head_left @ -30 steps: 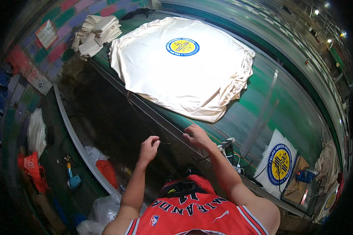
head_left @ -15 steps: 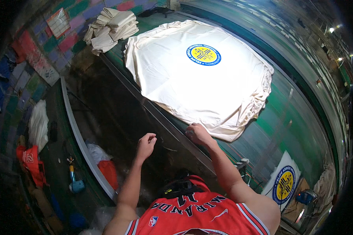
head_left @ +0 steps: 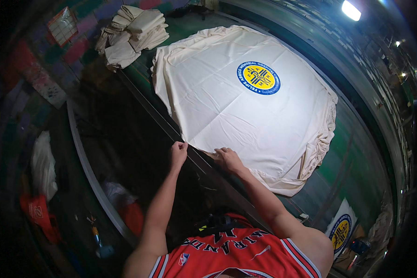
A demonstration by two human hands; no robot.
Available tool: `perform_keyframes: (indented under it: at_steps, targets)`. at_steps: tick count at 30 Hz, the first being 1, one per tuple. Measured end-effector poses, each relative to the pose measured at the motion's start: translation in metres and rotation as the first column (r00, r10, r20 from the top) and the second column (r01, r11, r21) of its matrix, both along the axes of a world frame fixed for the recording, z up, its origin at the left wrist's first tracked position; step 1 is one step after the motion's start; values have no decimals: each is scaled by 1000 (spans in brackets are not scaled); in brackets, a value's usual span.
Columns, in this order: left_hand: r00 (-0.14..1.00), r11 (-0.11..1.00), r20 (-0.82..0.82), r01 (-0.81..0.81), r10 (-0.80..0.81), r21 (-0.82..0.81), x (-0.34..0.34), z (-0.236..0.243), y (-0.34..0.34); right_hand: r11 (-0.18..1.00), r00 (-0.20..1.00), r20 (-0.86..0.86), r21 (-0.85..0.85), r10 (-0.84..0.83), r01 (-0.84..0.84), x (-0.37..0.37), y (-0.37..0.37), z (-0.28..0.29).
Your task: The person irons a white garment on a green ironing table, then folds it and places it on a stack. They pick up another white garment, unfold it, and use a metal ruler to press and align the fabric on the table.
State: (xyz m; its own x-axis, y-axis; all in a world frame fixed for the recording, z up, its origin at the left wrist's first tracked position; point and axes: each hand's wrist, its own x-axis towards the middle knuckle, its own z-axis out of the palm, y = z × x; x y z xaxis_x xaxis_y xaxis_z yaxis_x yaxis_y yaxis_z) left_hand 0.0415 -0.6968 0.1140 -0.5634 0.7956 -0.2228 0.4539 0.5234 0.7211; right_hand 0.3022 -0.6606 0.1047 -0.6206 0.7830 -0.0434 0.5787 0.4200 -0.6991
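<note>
A cream fitted sheet (head_left: 208, 116) with gathered edges lies spread on the green table, a round blue and yellow print (head_left: 258, 78) on its upper right part. Creases run across it from the near-left corner. My left hand (head_left: 179, 155) is closed in a pinch on that corner, just over the table's metal edge. Further right along the same near edge, my right hand (head_left: 230, 161) has its fingers over the cloth and grips the hem; its thumb is mostly hidden.
Folded cream cloths (head_left: 136, 32) are piled at the table's far-left end. A white piece with the same print (head_left: 342, 229) lies near right, beside a dark blue tool (head_left: 359, 245). At the left, a low green surface carries a drill-like tool (head_left: 102, 248) and a red bag (head_left: 38, 211).
Both hands have reached the sheet's near edge; the left has moved up to the corner and closed on it. The sheet appears shifted right in view, with more creases. The lighting is dimmer.
</note>
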Motion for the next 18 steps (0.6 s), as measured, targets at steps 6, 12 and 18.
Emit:
perform_keyframes:
  at_steps: [6,12,18]
  targets:
    - [981,977,-61,178,-186,-120,-34,-4,48,993,997,-42,-95,71,-75,-22,34,13]
    - [968,951,-131,235,-212,199,-18,31,67,950,981,-176,-312,-80,22,3,42,32]
    - [609,607,-616,753,-499,254,-18,63,123,896,919,-169,-342,-356,284,14,58,56]
